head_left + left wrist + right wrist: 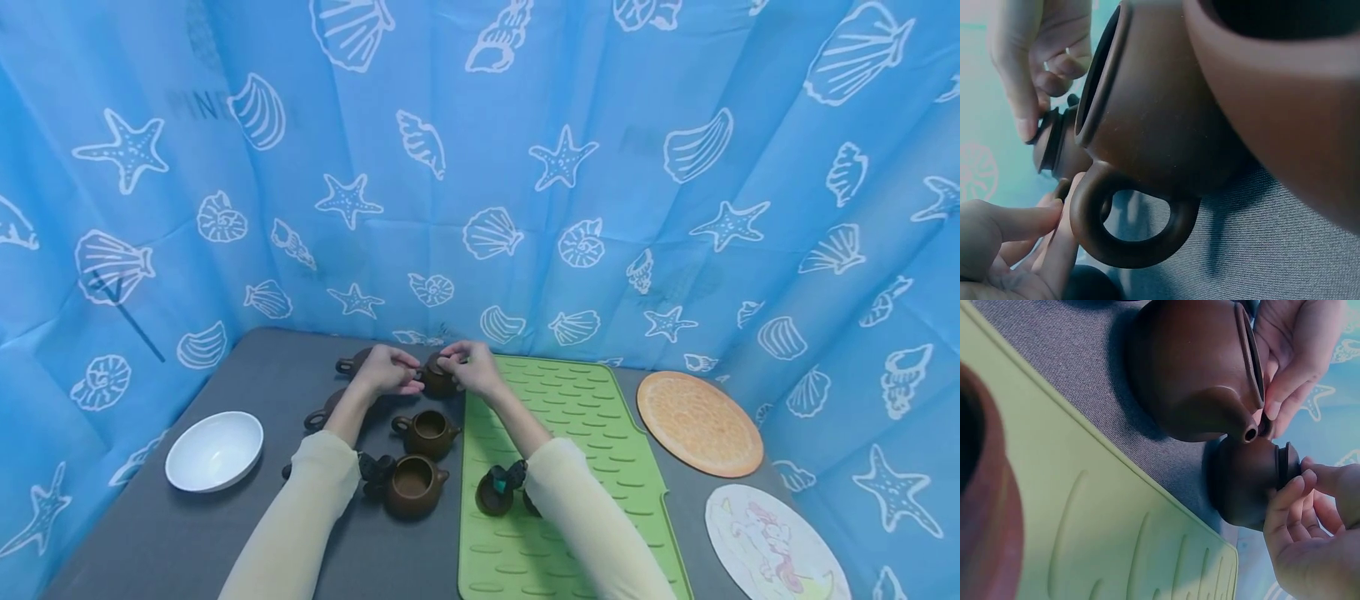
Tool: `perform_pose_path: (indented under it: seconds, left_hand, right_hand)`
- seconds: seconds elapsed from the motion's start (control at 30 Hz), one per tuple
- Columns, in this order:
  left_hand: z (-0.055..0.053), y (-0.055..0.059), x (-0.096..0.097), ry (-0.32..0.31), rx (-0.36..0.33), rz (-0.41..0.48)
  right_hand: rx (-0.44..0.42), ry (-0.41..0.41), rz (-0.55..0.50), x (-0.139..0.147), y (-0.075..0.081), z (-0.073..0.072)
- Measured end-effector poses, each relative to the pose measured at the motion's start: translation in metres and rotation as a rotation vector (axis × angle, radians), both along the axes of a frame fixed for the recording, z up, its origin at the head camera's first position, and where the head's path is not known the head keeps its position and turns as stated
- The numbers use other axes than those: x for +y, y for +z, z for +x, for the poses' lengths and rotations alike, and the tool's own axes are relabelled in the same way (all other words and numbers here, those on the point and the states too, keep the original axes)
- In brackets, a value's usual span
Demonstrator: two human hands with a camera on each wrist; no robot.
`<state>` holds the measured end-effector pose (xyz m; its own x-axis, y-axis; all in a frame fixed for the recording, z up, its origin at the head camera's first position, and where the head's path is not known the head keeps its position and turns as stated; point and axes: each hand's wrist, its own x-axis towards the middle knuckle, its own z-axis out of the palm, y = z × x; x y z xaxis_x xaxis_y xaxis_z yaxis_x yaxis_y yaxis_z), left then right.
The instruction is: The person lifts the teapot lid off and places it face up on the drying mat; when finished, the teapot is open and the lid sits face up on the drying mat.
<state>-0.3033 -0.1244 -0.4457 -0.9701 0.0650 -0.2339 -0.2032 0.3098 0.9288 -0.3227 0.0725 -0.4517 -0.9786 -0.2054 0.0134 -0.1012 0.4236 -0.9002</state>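
Held teapot (437, 382), open teapots (427, 443) nearby, green mat (558, 408)

Rm over far mat (562, 392), teapots (412, 503) L

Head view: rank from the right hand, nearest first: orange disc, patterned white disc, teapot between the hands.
1. Teapot, at the right hand.
2. Orange disc, right of the green mat.
3. Patterned white disc, at the near right.
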Motion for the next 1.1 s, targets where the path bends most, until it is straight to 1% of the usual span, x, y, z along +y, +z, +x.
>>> perform_pose_path:
  seconds: [0.27, 0.43, 0.57, 0.77, 0.83, 0.97, 1.1]
  left_hand:
    - [-0.002, 0.0, 0.001, 0.005, -0.018, -0.017]
    - [0.0, -0.002, 0.001, 0.009, -0.011, -0.015]
    - [0.0, -0.003, 0.002, 0.007, -0.005, -0.001]
    - [0.002, -0.002, 0.002, -0.008, 0.017, 0.021]
    - [0.003, -0.002, 0.001, -0.009, 0.02, 0.023]
    - [0.004, -0.001, 0.002, -0.019, 0.023, 0.022]
    - [0.005, -0.001, 0.003, -0.02, 0.025, 0.017]
  right_hand:
    - [0.046, 0.022, -0.043, 0.009, 0.006, 0.01]
    - [0.064, 0.068, -0.062, 0.022, 0.014, 0.022]
    - [0.067, 0.108, -0.056, 0.04, 0.021, 0.034]
    - [0.021, 0.156, -0.038, 0.074, 0.031, 0.058]
    - [0.007, 0.178, -0.037, 0.085, 0.031, 0.067]
    - [0.014, 0.213, -0.04, 0.103, 0.028, 0.085]
    - [0.023, 0.222, -0.05, 0.118, 0.029, 0.103]
